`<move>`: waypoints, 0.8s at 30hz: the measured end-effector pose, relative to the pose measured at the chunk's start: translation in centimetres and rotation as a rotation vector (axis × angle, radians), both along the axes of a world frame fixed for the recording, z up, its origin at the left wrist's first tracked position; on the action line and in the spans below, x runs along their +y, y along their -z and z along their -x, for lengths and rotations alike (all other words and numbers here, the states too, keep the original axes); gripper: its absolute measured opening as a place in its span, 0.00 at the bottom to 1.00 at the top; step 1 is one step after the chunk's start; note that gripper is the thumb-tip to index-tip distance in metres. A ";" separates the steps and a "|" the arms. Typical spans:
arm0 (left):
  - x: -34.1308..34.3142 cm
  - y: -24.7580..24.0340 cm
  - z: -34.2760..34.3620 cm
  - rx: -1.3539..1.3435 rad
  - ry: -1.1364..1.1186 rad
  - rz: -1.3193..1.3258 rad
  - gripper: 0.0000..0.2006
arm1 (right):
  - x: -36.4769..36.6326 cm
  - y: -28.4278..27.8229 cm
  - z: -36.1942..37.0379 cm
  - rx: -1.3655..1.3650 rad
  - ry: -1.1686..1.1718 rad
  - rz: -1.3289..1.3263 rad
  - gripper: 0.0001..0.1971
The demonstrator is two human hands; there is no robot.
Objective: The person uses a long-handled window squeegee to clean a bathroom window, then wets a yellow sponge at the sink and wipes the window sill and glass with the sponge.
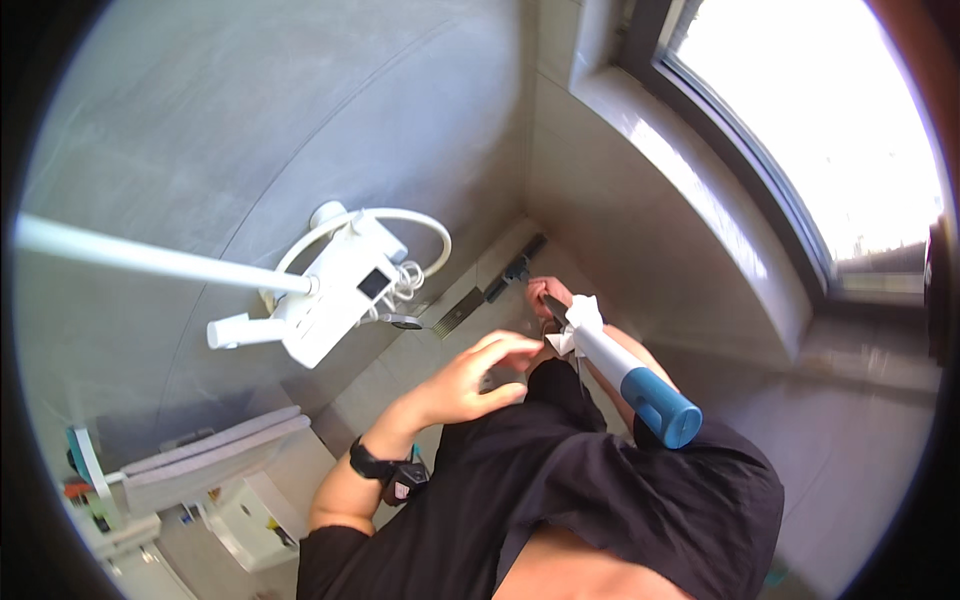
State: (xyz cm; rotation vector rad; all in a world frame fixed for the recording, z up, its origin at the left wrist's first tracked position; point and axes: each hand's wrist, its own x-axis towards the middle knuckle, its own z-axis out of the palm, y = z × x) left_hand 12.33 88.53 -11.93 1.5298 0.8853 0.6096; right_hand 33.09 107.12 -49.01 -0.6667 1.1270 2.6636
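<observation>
My right grip (549, 292) is wrapped round the squeegee (610, 362), long axis lower right to upper centre; my left grip (478, 380), loosely spread, empty, lies left.

White shower unit (335, 300), dark-framed window (815, 130)

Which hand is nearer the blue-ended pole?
Right: the right hand is closed round the blue-ended pole; the left hand is open, to its left.

a bathroom, judging by the white shower unit (330, 318), strip floor drain (459, 313) and washbasin (243, 528).
</observation>
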 end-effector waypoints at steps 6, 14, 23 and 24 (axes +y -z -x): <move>-1.4 8.7 -1.6 0.054 -0.669 0.302 0.20 | 9.8 4.5 -1.4 0.076 -0.082 0.181 0.13; -4.5 11.5 -7.3 -0.188 -0.971 0.600 0.16 | 20.2 3.9 4.9 -0.162 -0.006 0.026 0.12; -6.4 15.0 -8.7 -0.282 -1.145 0.618 0.14 | 22.9 -0.9 5.0 0.106 0.048 0.278 0.05; -6.6 15.1 -8.7 -0.279 -1.145 0.589 0.14 | 22.6 -2.2 4.5 0.037 0.088 0.125 0.07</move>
